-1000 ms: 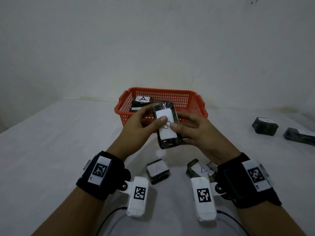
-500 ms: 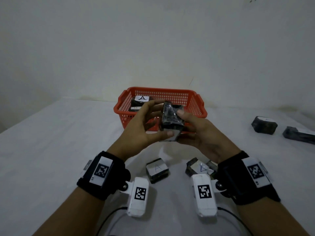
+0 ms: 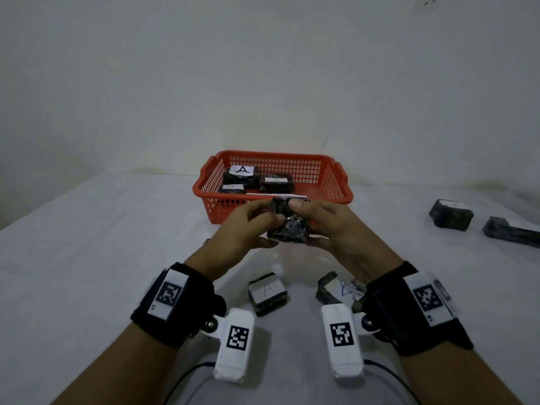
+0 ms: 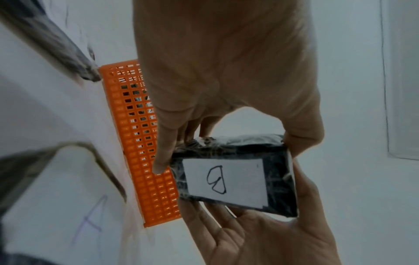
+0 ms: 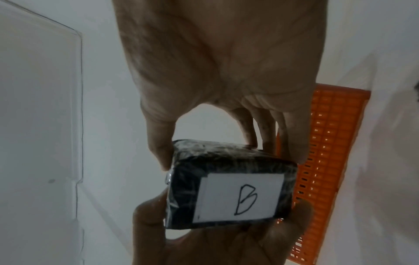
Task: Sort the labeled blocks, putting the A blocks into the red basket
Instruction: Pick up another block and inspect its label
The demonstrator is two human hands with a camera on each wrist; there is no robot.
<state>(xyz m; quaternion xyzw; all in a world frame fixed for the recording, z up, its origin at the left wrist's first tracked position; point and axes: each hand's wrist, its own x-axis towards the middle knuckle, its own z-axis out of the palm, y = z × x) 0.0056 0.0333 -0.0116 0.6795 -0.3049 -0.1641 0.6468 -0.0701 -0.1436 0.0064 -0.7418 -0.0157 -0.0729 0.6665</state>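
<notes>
Both hands hold one dark wrapped block (image 3: 289, 226) just in front of the red basket (image 3: 342, 190). Its white B label (image 5: 238, 197) faces down toward the wrists, hidden from the head view and plain in both wrist views (image 4: 224, 181). My left hand (image 3: 248, 226) grips its left side with thumb and fingers. My right hand (image 3: 327, 223) grips the right side, thumb on top. Inside the basket lie two A blocks (image 3: 241, 173) (image 3: 276, 182) and a block marked B (image 3: 232, 188). Two A blocks (image 3: 267, 292) (image 3: 340, 290) lie on the table near my wrists.
The white table (image 3: 87, 244) runs to a wall behind the basket. Two more dark blocks (image 3: 451, 214) (image 3: 510, 230) lie at the far right. Cables (image 3: 187, 381) trail from the wrist cameras at the near edge.
The block was turned over between my hands: its white label faced up one second ago, stood on edge half a second ago, and now faces down. The hands lowered slightly.
</notes>
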